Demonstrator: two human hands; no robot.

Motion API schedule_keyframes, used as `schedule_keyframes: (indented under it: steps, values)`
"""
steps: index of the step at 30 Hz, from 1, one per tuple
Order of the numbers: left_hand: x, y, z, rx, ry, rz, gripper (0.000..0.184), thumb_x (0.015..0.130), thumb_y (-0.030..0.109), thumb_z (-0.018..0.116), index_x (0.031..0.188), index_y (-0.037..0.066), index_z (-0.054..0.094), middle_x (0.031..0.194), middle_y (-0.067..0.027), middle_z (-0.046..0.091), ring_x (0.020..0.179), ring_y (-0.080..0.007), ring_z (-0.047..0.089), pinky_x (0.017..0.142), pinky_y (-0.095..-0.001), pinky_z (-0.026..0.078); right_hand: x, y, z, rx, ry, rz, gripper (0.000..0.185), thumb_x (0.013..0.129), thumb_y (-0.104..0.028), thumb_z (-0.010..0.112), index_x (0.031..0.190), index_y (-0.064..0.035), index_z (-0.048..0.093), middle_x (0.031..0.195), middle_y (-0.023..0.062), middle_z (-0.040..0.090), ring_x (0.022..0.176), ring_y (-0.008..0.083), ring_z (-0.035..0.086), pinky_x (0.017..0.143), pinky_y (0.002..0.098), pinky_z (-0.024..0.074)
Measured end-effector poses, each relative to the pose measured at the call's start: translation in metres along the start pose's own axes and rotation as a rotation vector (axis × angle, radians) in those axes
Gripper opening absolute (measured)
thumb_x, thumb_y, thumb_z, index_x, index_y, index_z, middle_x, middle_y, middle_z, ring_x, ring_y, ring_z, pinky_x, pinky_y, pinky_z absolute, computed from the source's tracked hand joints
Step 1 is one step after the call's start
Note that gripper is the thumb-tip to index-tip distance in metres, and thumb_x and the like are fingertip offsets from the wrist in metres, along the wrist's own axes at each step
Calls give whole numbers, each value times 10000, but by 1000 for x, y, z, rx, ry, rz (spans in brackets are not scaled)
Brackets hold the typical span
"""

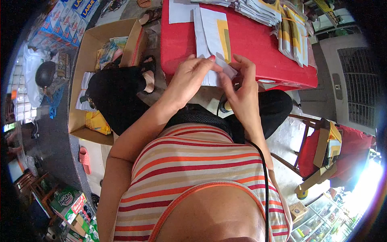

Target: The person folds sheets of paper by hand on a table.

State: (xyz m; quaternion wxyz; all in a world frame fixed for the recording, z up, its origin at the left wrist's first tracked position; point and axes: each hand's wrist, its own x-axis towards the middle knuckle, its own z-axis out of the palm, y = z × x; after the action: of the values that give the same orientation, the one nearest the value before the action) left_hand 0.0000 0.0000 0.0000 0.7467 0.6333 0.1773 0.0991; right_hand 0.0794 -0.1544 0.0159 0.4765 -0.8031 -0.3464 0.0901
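A white paper bag with a yellow and gold stripe lies lengthwise on the red table, its lower end folded at an angle near the front edge. My left hand presses and pinches the paper at that end, fingers bent over it. From the other side, my right hand holds the folded corner between thumb and fingers. Both thumbs are close together at the fold. Part of the bag's lower end is hidden beneath my fingers. Another white sheet lies flat beyond the bag.
On the red table, stacked white paper pieces and a bundle of striped paper bags lie at the far right. A large cardboard box with paper and packets stands at left. A chair holding a small carton is at right.
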Motion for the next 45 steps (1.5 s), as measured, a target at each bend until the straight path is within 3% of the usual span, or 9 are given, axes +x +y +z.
schedule_keyframes:
  steps: [2, 7, 13, 19, 25, 27, 32, 39, 45]
  values:
    - [0, -3, 1, 162, -12, -3, 200, 961, 166, 643, 1079, 35, 736, 1061, -45, 653, 896, -94, 598, 699, -218, 454, 2, 4, -1, 102, 32, 37, 416, 923, -45, 632, 1312, -37, 484, 1119, 186, 654, 902, 284, 663, 768, 338, 521]
    - [-6, 0, -12, 211, 55, 87, 181, 947, 111, 649, 1081, 4, 709, 976, -30, 677, 855, -78, 609, 693, -218, 486, 9, 13, -24, -42, 159, -103, 259, 895, 20, 601, 1153, -4, 611, 1075, 190, 582, 923, 293, 612, 785, 344, 506]
    - [-12, -4, -34, 8, 52, 33, 146, 962, 35, 598, 1072, 16, 692, 990, -59, 675, 793, -109, 655, 531, -244, 555, 3, 15, -19, -204, 94, -217, 260, 889, 60, 575, 1136, 7, 637, 1346, 234, 450, 923, 344, 604, 858, 388, 511]
    - [-22, -9, -41, 492, 135, 190, 163, 950, 54, 614, 1098, 24, 677, 1082, -69, 572, 982, -145, 599, 746, -270, 563, 10, 23, -27, -408, -166, -521, 354, 794, 32, 672, 1145, 38, 619, 1240, 137, 611, 1000, 342, 609, 884, 412, 516]
    - [-33, 6, -15, 841, 245, 277, 276, 889, 114, 684, 1155, 52, 651, 1169, -170, 548, 1151, -307, 520, 1010, -423, 389, 12, 26, -41, -534, -269, -524, 427, 769, 45, 668, 1189, -2, 606, 1242, 130, 611, 1060, 336, 596, 895, 414, 514]
    - [-31, 12, -1, 1280, 449, 507, 322, 870, 164, 706, 1169, 66, 637, 1338, -226, 498, 1233, -349, 452, 1061, -501, 312, 14, 32, -44, -530, -254, -557, 403, 751, 59, 665, 1146, -6, 622, 1201, 129, 623, 1038, 339, 604, 881, 426, 518]
    - [-9, 2, 12, 1238, -30, 590, 398, 853, 296, 727, 1153, 49, 639, 1438, -127, 492, 1439, -303, 317, 1158, -566, 175, 25, 41, -52, -460, -245, -574, 371, 725, 22, 646, 1091, -33, 660, 1218, 137, 629, 1054, 337, 615, 915, 416, 522]
    - [-5, -1, 4, 1288, -108, 620, 427, 818, 289, 755, 1153, 52, 636, 1405, -113, 523, 1412, -295, 365, 1171, -534, 216, 34, 50, -66, -387, -295, -500, 249, 827, 22, 645, 1073, -15, 662, 1229, 163, 637, 1103, 363, 614, 912, 432, 530]
    - [-14, 12, -26, 1347, -193, 595, 448, 773, 108, 703, 1209, 58, 613, 1396, -123, 524, 1416, -300, 373, 1198, -524, 221, 33, 51, -68, -388, -292, -496, 203, 841, 10, 649, 1043, -9, 650, 1220, 162, 641, 1094, 365, 618, 906, 435, 529]
